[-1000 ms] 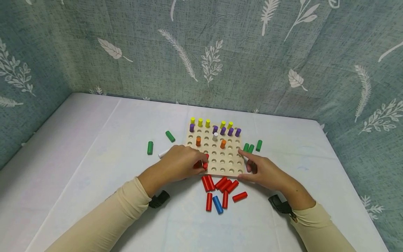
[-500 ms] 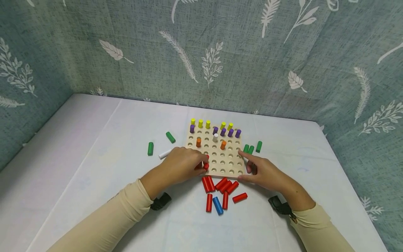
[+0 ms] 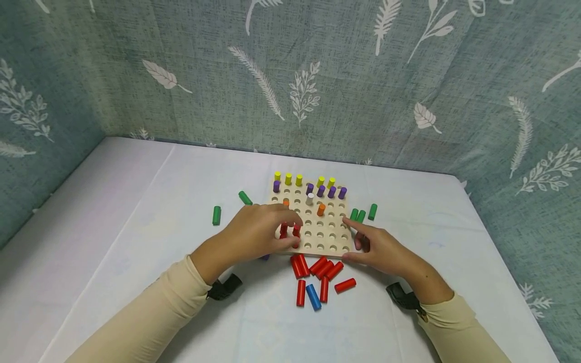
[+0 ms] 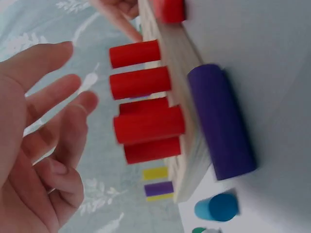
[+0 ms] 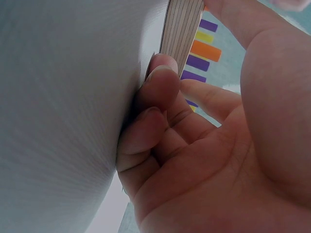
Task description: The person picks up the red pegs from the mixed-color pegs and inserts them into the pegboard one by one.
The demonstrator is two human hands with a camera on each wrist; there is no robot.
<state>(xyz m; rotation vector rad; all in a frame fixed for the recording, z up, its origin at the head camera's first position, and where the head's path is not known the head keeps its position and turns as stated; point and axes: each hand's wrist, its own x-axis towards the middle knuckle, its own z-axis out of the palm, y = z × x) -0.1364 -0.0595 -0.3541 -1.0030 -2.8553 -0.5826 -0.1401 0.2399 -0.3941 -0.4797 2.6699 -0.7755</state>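
A wooden pegboard (image 3: 314,229) lies flat, with yellow, purple, orange, white and red pegs standing in it. My left hand (image 3: 254,229) hovers over its front left part, thumb and fingers spread around upright red pegs (image 3: 296,230). In the left wrist view, a gap shows between the left fingers (image 4: 80,87) and the red pegs (image 4: 148,124). My right hand (image 3: 379,244) grips the board's front right corner, thumb at the front edge and index finger along the right side. The right wrist view has curled fingers (image 5: 160,87) against the board's layered edge (image 5: 180,29).
Several loose red pegs (image 3: 324,267) and a blue peg (image 3: 313,297) lie in front of the board. Green pegs lie left (image 3: 217,215) and right (image 3: 372,212) of it. A purple peg (image 4: 221,121) lies beside the board, near the left hand. A patterned curtain (image 3: 290,75) hangs behind.
My left fingers have let go of a red peg at the board's front left and spread apart, the hand easing slightly left. The right hand stays at the corner.
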